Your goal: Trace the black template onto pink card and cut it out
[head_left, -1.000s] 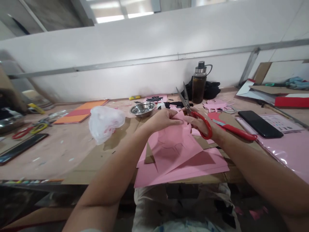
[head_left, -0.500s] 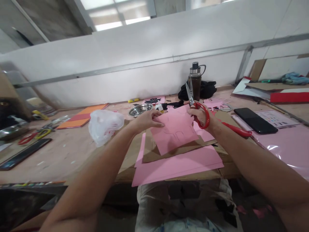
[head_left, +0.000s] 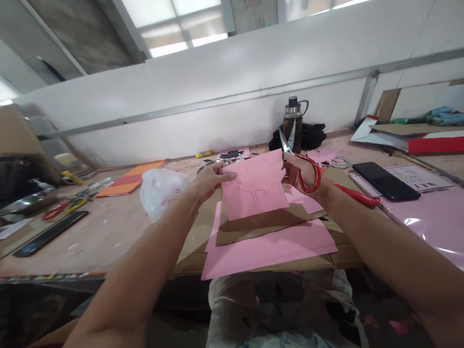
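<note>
A pink paper (head_left: pixel 250 193) with thin drawn outlines is held up above the workbench. My left hand (head_left: pixel 212 180) pinches its upper left edge, thumb on the front. At its right edge is my right hand (head_left: pixel 300 170), closed round red-handled scissors (head_left: pixel 311 176). The scissor blades point up and stand apart, clear of the paper. Beneath the held sheet lie a brown cardboard piece (head_left: pixel 235 232) and larger pink sheets (head_left: pixel 261 253).
A white plastic bag (head_left: pixel 161 191) and orange folders (head_left: pixel 134 176) lie left. Behind my hands stands a dark bottle (head_left: pixel 293 123) beside black cloth. A black phone (head_left: pixel 386 181) and red-handled tool (head_left: pixel 357 195) are right; another phone (head_left: pixel 50 234) lies far left.
The pink paper has been raised and turned, so its outlines face me more squarely. My left hand has shifted slightly left, and the scissors have moved a little right with their blades spread wider.
</note>
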### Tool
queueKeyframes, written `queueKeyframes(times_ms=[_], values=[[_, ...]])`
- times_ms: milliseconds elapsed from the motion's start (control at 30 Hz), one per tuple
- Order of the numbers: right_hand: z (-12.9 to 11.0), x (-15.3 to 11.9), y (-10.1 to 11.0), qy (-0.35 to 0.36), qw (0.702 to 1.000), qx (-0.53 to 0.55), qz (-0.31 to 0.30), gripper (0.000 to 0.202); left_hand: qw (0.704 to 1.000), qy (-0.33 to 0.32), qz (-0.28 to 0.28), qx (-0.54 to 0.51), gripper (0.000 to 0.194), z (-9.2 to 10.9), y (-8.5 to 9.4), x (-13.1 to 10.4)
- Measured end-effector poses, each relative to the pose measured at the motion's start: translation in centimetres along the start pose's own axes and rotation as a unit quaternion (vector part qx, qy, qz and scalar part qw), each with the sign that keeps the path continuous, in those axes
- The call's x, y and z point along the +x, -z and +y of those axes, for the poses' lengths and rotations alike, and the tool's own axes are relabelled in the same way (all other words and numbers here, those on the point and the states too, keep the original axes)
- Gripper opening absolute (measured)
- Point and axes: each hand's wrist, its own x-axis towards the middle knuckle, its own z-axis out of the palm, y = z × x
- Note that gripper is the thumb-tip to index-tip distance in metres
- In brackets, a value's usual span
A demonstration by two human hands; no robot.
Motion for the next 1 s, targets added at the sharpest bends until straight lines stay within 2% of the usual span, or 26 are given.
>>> queueKeyframes(times_ms=[133,233,300,433,500,533,600,767,900,1000], values=[[0.7,-0.2,0.3,0.029,0.997,-0.074,0.023,0.029,1.0,-0.006,-0.009,-0.006,0.044,-0.2,-0.4,-0.1],[0.7,-0.4,0.3,0.082,0.983,-0.166,0.018,0.022,0.992,-0.045,-0.033,0.11,0.035,0.5,-0.6,-0.2],[0.4,-0.8,-0.2,0.118,0.967,-0.226,0.004,0.021,0.974,-0.078,-0.057,0.203,0.03,1.4,-0.8,-0.2],[-0.5,-1.6,-1.1,0.125,0.953,-0.277,-0.012,0.017,0.963,-0.106,-0.053,0.243,0.038,3.5,-2.1,0.0],[-0.6,-1.8,-1.2,0.131,0.952,-0.275,-0.023,0.016,0.958,-0.137,-0.072,0.241,0.037,3.9,-3.0,0.2],[-0.5,-1.7,-1.1,0.138,0.953,-0.27,-0.024,0.016,0.955,-0.145,-0.093,0.241,0.033,3.8,-3.4,0.3],[-0.3,-1.5,-1.0,0.149,0.955,-0.257,-0.016,0.015,0.949,-0.159,-0.097,0.255,0.028,3.2,-3.9,0.6],[-0.1,-1.0,-0.8,0.127,0.971,-0.203,0.008,0.019,0.943,-0.154,-0.139,0.259,0.025,1.8,-3.2,1.3],[-0.5,-1.0,-0.9,0.062,0.994,-0.086,0.013,0.027,0.921,-0.153,-0.163,0.319,0.027,3.2,-1.7,1.6],[-0.9,-1.0,-0.6,0.049,0.997,-0.05,0.01,0.04,0.876,-0.167,-0.193,0.408,0.017,5.2,-1.2,1.8]])
